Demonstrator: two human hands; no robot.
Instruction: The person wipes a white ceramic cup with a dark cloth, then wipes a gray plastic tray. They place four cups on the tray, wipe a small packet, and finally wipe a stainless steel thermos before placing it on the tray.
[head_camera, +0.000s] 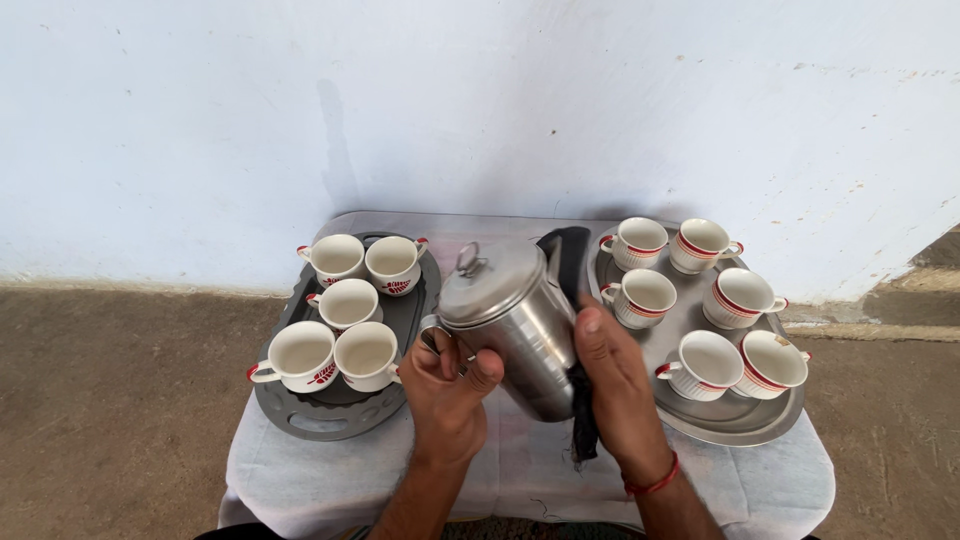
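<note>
No packages, labels, signs, screens.
</note>
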